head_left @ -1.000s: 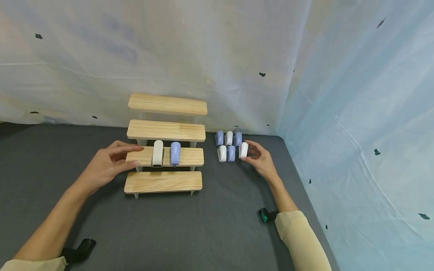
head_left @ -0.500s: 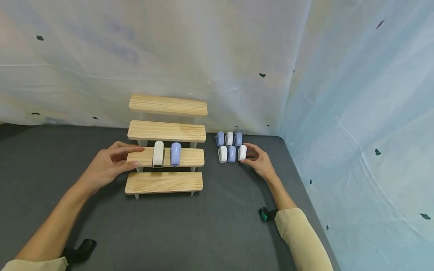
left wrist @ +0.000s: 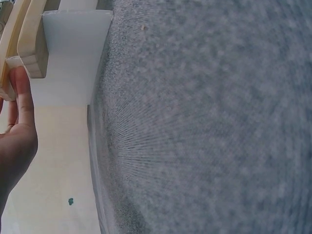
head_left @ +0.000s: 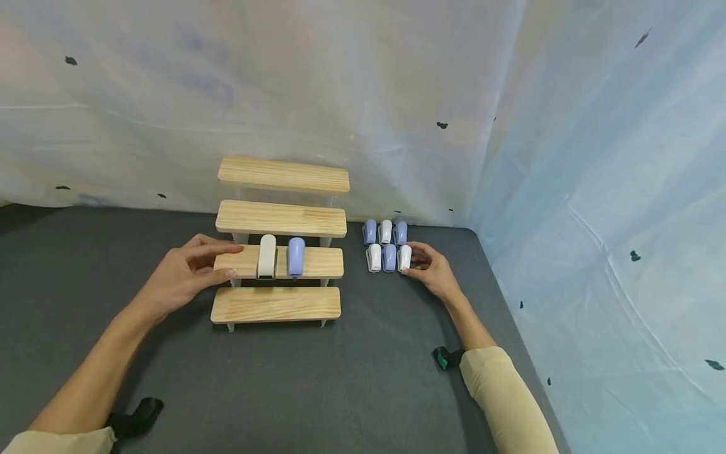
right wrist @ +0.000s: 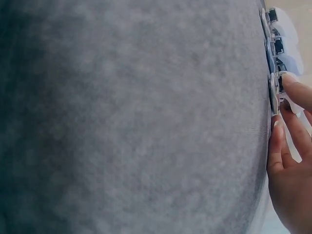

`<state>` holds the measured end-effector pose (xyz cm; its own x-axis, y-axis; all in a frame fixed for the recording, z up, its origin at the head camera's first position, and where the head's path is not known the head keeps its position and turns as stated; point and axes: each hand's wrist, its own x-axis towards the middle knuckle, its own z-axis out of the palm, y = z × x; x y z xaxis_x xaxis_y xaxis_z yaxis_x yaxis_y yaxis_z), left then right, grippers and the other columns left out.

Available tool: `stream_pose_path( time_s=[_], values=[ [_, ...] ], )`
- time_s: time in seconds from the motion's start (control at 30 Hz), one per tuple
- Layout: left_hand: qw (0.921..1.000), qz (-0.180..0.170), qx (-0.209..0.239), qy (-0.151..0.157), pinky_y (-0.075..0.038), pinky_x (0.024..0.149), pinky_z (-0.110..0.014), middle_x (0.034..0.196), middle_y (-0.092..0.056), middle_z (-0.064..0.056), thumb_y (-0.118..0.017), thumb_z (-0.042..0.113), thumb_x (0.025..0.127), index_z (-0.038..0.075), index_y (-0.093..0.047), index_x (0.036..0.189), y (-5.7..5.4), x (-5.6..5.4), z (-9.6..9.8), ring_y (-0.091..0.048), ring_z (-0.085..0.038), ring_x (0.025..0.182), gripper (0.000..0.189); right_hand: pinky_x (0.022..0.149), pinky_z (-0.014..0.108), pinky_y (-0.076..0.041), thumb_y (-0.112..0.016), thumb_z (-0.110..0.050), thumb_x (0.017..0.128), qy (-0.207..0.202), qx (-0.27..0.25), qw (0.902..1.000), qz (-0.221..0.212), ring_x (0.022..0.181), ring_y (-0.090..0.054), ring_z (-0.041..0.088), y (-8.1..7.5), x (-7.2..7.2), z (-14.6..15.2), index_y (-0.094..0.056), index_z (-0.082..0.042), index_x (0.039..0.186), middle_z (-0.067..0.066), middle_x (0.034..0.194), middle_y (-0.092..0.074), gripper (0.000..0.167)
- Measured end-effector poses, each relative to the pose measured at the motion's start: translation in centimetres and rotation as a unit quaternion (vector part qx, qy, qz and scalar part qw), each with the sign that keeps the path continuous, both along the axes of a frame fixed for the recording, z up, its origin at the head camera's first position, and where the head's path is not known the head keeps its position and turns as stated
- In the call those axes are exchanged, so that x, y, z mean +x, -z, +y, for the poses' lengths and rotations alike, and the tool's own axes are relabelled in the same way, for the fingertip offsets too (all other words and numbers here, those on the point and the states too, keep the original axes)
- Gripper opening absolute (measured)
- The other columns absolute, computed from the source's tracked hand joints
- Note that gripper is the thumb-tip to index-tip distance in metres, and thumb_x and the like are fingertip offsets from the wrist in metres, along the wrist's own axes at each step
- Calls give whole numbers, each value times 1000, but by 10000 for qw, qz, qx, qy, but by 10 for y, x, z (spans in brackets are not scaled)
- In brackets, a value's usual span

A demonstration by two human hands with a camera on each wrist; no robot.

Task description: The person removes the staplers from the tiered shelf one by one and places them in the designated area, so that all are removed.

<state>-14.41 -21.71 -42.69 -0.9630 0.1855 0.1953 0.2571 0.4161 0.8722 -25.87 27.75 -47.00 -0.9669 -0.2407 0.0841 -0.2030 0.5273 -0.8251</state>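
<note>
My left hand [head_left: 180, 276] grips the left end of a four-tier step shelf [head_left: 326, 262], thumb and fingers about the second board from the front. In the left wrist view those fingertips sit at the board's end. On that board stand a white stapler [head_left: 266, 255] and a lavender stapler [head_left: 295, 255], side by side. To the right, my right hand [head_left: 435, 272] pinches a small white stapler [head_left: 404, 255] at the right end of a front row. Beside it are another lavender stapler [head_left: 388, 257] and white stapler [head_left: 374, 257]. Metal stapler fronts show in the right wrist view.
Behind the front row stand a lavender stapler [head_left: 369, 231], a white stapler [head_left: 385, 231] and another lavender stapler [head_left: 400, 232]. Pale sheeting [head_left: 397, 94] closes off the back and right of the dark grey table [head_left: 272, 384].
My right hand has shifted the white stapler slightly left and down, closing the gap to the lavender stapler beside it. My left hand has kept its grip on the step shelf.
</note>
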Motion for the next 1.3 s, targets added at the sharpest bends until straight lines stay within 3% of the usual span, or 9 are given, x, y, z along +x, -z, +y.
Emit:
stream_pose_path(
  time_s=[0.17, 0.33, 0.43, 0.63, 0.9, 1.17, 1.3],
  values=[
    [9999, 39, 43, 94, -35, 61, -30, 109, -49, -3, -73, 15, 93, 12, -64, 134, -1, -1, -1, -36, -16, 79, 42, 87, 39, -48, -81, -4, 83, -49, 15, 9999, -96, 114, -58, 31, -4, 1, -1, -55, -6, 139, 18, 130, -62, 63],
    [9999, 55, 59, 148, -35, 59, -31, 107, -48, -4, -72, 15, 93, 12, -64, 134, -1, -1, -1, -36, -16, 76, 42, 90, 51, -47, -78, 3, 83, -250, -227, 9994, -119, 115, -57, 43, -26, 12, -8, -50, 6, 140, 28, 133, -57, 63],
    [9999, -4, 55, 87, -35, 61, -30, 108, -49, -3, -73, 15, 93, 13, -64, 134, 0, -1, -1, -37, -16, 78, 42, 89, 46, -50, -76, 5, 84, -258, -313, 9990, -188, 117, -56, 45, -35, 17, -10, -49, 8, 140, 28, 136, -54, 63],
    [9999, 54, -20, 111, -35, 65, -29, 111, -50, -4, -72, 16, 93, 12, -63, 135, 1, -1, -1, -36, -17, 83, 43, 86, 30, -51, -73, 9, 84, -133, -577, 9982, -115, 118, -55, 48, -37, 18, -9, -50, 10, 137, 29, 136, -54, 58],
    [10000, 27, 13, 77, -35, 64, -29, 109, -50, -4, -73, 16, 93, 12, -64, 134, 1, -1, 0, -36, -17, 83, 43, 92, 45, -50, -73, 6, 86, -30, -717, 9970, 305, 119, -54, 48, -42, 20, -7, -54, 9, 134, 28, 133, -56, 52],
    [9999, 27, 92, 136, -36, 63, -29, 110, -50, -4, -73, 15, 92, 12, -64, 134, -2, -1, -1, -36, -17, 82, 43, 87, 23, -50, -73, 4, 87, -122, -816, 9946, 631, 119, -54, 45, -53, 26, -8, -55, 7, 134, 27, 132, -57, 51],
    [9998, 69, 61, 179, -36, 63, -28, 110, -49, -5, -73, 16, 93, 10, -63, 135, -2, -1, -1, -36, -16, 82, 44, 89, 28, -50, -73, 6, 87, -192, -850, 9935, 738, 119, -54, 43, -59, 31, -13, -54, 7, 134, 27, 133, -57, 51]
  ],
)
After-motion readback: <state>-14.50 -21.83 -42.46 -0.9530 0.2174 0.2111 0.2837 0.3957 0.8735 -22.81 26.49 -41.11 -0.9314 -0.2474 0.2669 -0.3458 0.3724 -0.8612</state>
